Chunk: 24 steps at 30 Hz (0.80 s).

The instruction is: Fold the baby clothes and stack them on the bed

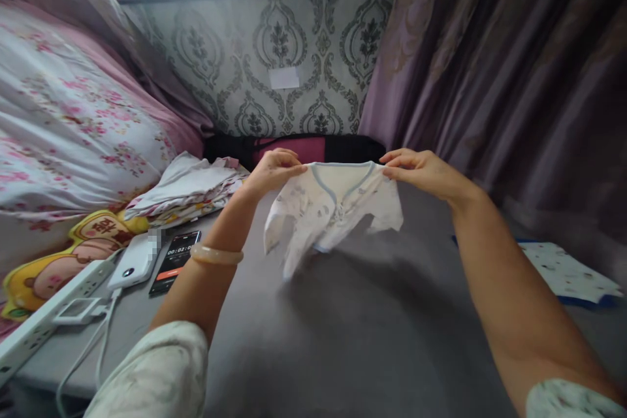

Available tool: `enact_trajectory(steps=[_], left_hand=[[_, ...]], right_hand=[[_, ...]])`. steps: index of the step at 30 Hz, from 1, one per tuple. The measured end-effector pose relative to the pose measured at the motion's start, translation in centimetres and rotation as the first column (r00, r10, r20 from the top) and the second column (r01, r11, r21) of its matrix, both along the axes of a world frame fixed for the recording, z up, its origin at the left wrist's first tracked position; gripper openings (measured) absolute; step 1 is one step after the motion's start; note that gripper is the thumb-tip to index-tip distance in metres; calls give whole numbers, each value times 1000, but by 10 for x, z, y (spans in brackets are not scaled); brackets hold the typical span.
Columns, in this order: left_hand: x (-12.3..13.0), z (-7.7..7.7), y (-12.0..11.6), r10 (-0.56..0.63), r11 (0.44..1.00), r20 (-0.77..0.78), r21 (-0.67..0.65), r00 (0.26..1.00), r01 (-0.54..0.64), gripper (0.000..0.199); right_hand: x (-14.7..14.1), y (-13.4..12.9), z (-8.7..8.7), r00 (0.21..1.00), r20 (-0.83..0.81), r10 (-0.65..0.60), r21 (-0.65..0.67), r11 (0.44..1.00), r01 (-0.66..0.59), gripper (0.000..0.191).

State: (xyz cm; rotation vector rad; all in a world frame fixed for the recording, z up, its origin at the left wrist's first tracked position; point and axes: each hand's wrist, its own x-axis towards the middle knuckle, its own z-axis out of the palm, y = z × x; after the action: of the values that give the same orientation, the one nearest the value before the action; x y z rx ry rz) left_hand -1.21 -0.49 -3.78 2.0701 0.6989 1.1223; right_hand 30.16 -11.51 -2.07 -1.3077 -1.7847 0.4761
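Observation:
A small white printed baby top (321,206) with blue-grey neck trim hangs in the air above the grey surface, its lower part swung and blurred. My left hand (278,171) pinches it at the left shoulder, fingers closed on the fabric. At the other shoulder, my right hand (414,171) grips the cloth between thumb and fingers. The neckline is stretched between both hands, and the sleeves droop below them. A pale bangle (216,255) circles my left wrist.
Folded clothes (189,186) lie at the back left. Near my left forearm are a phone (171,268), a white power bank (136,261), a power strip (49,313) with cables and a yellow cushion (36,284). Another printed garment (563,268) lies right, on the grey surface (372,353).

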Motion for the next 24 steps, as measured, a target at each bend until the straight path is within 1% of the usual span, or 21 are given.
enact_trajectory(steps=[2,3,6,7,8,10,11,13,15,17,20,24], left_hand=[[0,-1,1,-83,995,64,-57,995,86,33],[0,-1,1,-115,989,87,-88,990,122,31],[2,-3,0,-120,986,35,-113,992,123,26],[4,-3,-1,-136,982,34,-125,990,140,25],[5,-3,-3,-166,975,70,-137,984,174,24],[9,-3,-4,-222,957,196,-143,955,252,25],[11,-3,-4,-228,954,232,-143,946,265,26],[15,-4,-3,-188,961,214,-163,959,225,27],[20,-6,1,-127,966,165,-203,978,160,28],[23,-9,4,-79,964,173,-237,982,119,31],[25,-14,5,-47,966,174,-243,984,89,33],[27,-19,6,-10,969,205,-241,979,60,35]], right_hand=[[1,0,-1,996,-71,56,-13,998,-57,37],[1,0,-2,995,-78,62,-18,998,-64,37],[1,-1,-2,1000,15,-11,-22,1000,12,35],[1,-2,-2,999,31,-15,-27,1000,16,34],[1,-3,-1,1000,6,1,-25,1000,-1,34],[2,-5,0,993,-103,64,-29,997,-67,35],[3,-5,-1,986,-151,73,-34,996,-79,36],[5,-2,-5,981,-190,27,-58,998,-38,38],[7,4,-12,985,-168,-36,-97,995,20,39],[8,11,-21,986,-149,-68,-100,994,53,40],[7,20,-32,985,-126,-116,-26,993,113,40],[6,26,-37,977,-100,-186,91,977,195,39]])
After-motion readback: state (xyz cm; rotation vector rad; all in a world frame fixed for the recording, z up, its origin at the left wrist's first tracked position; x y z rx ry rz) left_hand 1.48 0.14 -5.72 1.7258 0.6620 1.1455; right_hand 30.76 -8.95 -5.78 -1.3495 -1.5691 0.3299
